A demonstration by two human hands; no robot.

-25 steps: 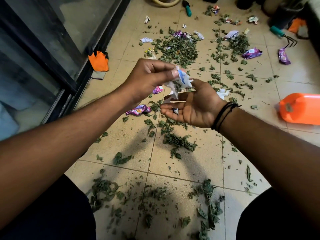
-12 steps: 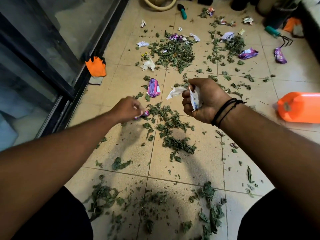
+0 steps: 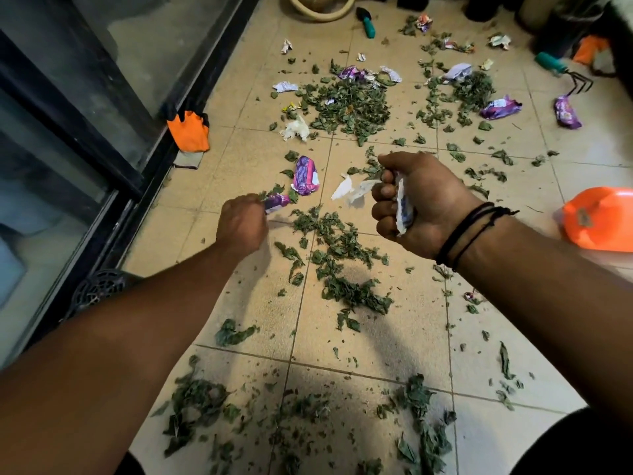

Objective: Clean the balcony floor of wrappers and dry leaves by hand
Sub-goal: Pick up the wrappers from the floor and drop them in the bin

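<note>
Dry green leaves [image 3: 346, 104] and crumpled wrappers litter the beige tiled floor [image 3: 239, 159]. My left hand [image 3: 241, 222] reaches down and pinches a purple wrapper [image 3: 277, 202] at floor level. My right hand [image 3: 416, 204] hovers palm-in, fingers curled round a bunch of white and blue wrappers [image 3: 400, 209]. Another purple wrapper [image 3: 306, 175] lies just beyond the left hand. A white torn wrapper [image 3: 346, 190] lies beside the right hand's fingers. A band of leaves [image 3: 334, 234] runs between both hands.
A glass sliding door [image 3: 85, 97] with a dark frame lines the left. An orange glove [image 3: 190, 130] lies by its track. An orange plastic container [image 3: 601, 219] sits at right. A teal hand rake [image 3: 561, 70] and teal trowel [image 3: 366, 22] lie at the back.
My left hand left the bunch in my right palm, dropped to the floor and took hold of a purple wrapper. My right hand curled round the collected wrappers.
</note>
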